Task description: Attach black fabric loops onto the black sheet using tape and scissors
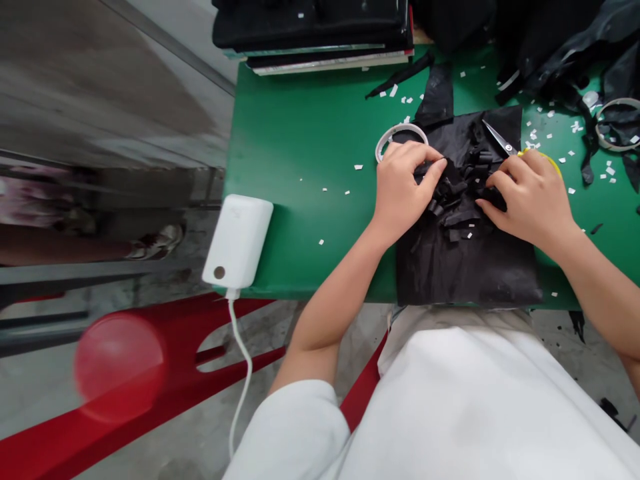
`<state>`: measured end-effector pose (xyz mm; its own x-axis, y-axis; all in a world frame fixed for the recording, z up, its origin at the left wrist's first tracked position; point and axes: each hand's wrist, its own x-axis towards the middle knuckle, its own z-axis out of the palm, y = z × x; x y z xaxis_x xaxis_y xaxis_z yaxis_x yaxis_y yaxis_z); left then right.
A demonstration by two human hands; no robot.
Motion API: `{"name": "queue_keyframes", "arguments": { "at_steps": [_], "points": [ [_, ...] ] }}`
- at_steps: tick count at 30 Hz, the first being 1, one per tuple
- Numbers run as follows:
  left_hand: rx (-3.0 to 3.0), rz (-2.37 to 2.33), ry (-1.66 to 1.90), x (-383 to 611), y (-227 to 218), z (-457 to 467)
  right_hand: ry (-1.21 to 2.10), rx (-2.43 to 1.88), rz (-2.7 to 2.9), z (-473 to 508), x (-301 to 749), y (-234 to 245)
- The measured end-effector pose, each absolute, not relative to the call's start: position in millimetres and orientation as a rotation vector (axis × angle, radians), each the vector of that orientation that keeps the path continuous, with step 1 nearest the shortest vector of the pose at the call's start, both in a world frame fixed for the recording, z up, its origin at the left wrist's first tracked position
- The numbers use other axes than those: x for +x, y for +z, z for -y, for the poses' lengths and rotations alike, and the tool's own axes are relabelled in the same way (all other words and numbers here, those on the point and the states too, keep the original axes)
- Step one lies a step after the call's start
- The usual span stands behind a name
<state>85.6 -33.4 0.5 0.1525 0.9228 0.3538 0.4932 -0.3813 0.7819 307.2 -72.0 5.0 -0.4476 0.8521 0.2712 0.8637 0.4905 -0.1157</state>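
Note:
My left hand [403, 190] is closed in a pinch, thumb against forefinger, at the edge of a tangle of black strips [450, 190]. The strips lie heaped on a flat black sheet [470, 267] at the table's front edge. My right hand [533, 193] is at the right side of the heap, fingers bent, with a gap between thumb and forefinger. Scissors [500, 139] have their blades pointing away up and left; the right hand partly covers their yellow handles, and whether it touches them is unclear. A pale tape ring [383, 143] lies behind my left hand.
On the green table [300, 133], a white power bank [239, 240] with a cable stands at the left edge. A black stack [310, 27] is at the back. Black scraps [560, 67], another ring [600, 137] and white paper bits lie rightward. A red chair [185, 333] is below left.

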Motion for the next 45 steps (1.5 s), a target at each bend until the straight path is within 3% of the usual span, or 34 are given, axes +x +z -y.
{"name": "queue_keyframes", "arguments": {
  "at_steps": [11,26,33,40,45],
  "points": [
    [1.649,-1.327,1.224,82.0,0.6,28.0,-0.018,-1.418,2.404,69.4,307.8,1.3],
    [2.121,-1.253,0.917,87.3,-17.0,28.3,0.007,-1.419,2.400,69.2,309.0,3.8],
    [2.103,-1.226,0.972,84.3,-11.5,29.6,0.199,-1.125,2.512,66.5,315.3,12.5],
    [2.203,-1.365,0.847,86.9,0.9,36.5,-0.052,-0.972,2.612,73.5,301.6,6.3],
    [2.120,-1.536,0.906,74.4,0.5,27.7,0.018,-1.049,2.487,72.8,300.7,7.3]
  ]
}}
